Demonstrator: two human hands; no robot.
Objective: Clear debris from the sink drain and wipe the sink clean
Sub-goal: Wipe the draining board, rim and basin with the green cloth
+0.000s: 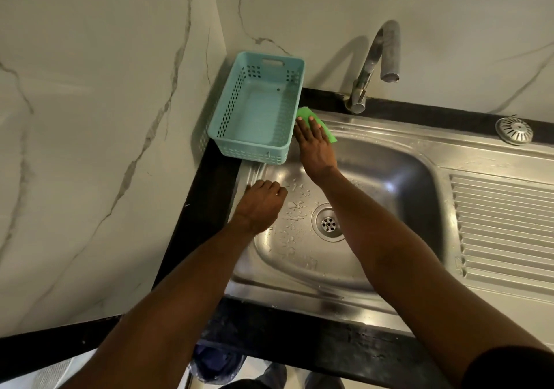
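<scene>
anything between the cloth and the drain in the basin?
Nothing visible. The right hand presses the green cloth on the sink's back-left rim; the basin down to the drain holds only water drops.

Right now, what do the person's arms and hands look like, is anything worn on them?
Both forearms are bare. The left hand and right hand wear no gloves, rings or watch that I can see. A dark sleeve edge shows only high on the right arm.
</scene>
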